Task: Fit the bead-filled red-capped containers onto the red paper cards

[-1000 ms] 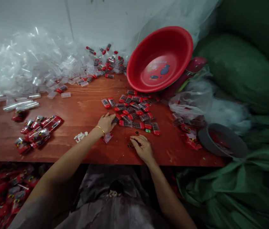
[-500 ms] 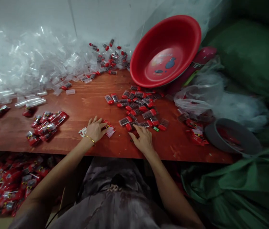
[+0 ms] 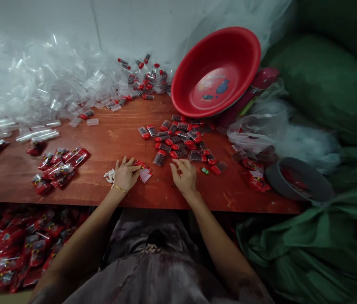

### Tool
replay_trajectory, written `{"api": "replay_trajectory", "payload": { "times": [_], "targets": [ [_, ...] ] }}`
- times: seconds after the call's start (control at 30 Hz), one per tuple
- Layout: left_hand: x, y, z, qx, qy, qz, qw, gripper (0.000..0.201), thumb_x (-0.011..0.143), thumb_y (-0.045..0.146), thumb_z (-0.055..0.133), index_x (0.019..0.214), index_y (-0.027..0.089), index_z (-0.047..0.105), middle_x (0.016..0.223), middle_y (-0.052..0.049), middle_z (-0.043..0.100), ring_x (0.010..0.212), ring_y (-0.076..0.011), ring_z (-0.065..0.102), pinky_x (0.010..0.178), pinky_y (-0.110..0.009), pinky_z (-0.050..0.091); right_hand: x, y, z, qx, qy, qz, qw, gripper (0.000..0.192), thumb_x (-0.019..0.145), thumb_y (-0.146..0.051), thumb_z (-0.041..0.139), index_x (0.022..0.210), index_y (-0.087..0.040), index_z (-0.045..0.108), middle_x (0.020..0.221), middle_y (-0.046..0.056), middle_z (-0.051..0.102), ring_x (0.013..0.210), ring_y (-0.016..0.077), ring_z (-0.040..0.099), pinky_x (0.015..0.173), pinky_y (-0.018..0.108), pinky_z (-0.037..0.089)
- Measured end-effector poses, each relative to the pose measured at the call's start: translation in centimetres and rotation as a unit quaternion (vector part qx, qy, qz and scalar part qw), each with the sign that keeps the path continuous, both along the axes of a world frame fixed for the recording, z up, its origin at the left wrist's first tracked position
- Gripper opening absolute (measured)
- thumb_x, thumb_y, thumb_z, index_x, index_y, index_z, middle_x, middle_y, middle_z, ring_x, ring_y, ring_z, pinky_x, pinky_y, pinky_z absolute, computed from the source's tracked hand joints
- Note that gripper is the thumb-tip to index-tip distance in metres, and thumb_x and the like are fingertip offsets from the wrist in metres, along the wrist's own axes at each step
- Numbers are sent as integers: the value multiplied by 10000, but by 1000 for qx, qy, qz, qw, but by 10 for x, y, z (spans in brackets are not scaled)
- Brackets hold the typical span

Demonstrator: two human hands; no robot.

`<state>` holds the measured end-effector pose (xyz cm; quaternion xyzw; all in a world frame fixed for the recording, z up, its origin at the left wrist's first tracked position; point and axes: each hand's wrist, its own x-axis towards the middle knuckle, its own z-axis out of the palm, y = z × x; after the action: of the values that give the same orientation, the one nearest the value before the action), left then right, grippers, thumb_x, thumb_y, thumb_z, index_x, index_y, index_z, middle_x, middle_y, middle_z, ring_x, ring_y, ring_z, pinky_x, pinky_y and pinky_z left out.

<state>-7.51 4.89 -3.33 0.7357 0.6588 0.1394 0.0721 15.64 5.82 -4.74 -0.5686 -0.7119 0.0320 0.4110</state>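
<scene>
The left hand [image 3: 125,174] lies palm down on the tabletop [image 3: 118,137], fingers spread and released, with its fingertips touching a small red packet [image 3: 144,172] that lies flat just to its right. A thin gold bracelet [image 3: 119,189] sits on the left wrist. A small white scrap [image 3: 109,175] lies on the wood against the left side of this hand.

The right hand [image 3: 183,177] rests on the tabletop near the front edge, fingers loosely curled and pointing toward the far side. Whether it grips anything cannot be determined; no item shows between its fingers.

A loose cluster of small red-capped pieces [image 3: 181,141] lies just beyond the right hand, between it and a red basin [image 3: 216,71] that leans tilted against the back wall. One red-capped piece [image 3: 159,158] lies apart from the cluster, between the two hands and slightly farther out. A tiny green piece [image 3: 205,170] lies to the right of the right hand.

A group of filled red packets [image 3: 59,166] lies to the left, well apart from the left hand. A heap of clear plastic sleeves [image 3: 32,84] covers the far left of the tabletop. A grey bowl [image 3: 298,183] stands at the right edge beside green sacks [image 3: 324,84]. More red packets [image 3: 10,249] are piled below the tabletop on the left.
</scene>
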Motion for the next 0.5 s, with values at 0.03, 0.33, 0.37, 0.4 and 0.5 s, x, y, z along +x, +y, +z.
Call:
{"api": "replay_trajectory", "payload": {
  "times": [0.03,0.33,0.37,0.4,0.5],
  "targets": [
    [0,0,0,3,-6,8,1000,269,853,353,480,1015,351,695,1281,-3,590,1291,-291,410,1054,-521,259,-9,-5,3,-16,22,27,999,291,898,-370,456,1023,-204,660,934,81,619,759,171,595,749,309,464],
    [1,-4,4,-22,-3,9,1000,306,867,331,459,1087,318,672,1339,-37,537,1323,-329,359,1067,-565,214,-72,10,8,-168,-67,95,979,268,767,-466,648,890,-230,670,921,48,658,799,199,620,619,282,457],
    [2,-5,4,-20,0,8,1000,322,874,337,447,1115,305,659,1343,-45,533,1327,-335,349,1071,-572,203,-74,12,8,-182,-80,101,975,218,781,-437,643,856,-235,674,890,38,664,779,193,622,608,277,449],
    [3,-5,4,-16,4,8,1000,346,878,343,438,1155,284,636,1347,-59,528,1331,-342,339,1074,-577,192,-75,14,8,-191,-87,105,972,175,798,-405,634,832,-239,679,868,30,671,766,186,624,603,272,443],
    [4,-7,4,-6,5,12,1000,449,873,362,445,1283,202,532,1359,-108,508,1342,-364,307,1079,-586,174,-75,15,9,-210,-76,104,969,113,825,-323,613,829,-246,695,864,20,695,792,180,638,642,264,450]
  ]
}}
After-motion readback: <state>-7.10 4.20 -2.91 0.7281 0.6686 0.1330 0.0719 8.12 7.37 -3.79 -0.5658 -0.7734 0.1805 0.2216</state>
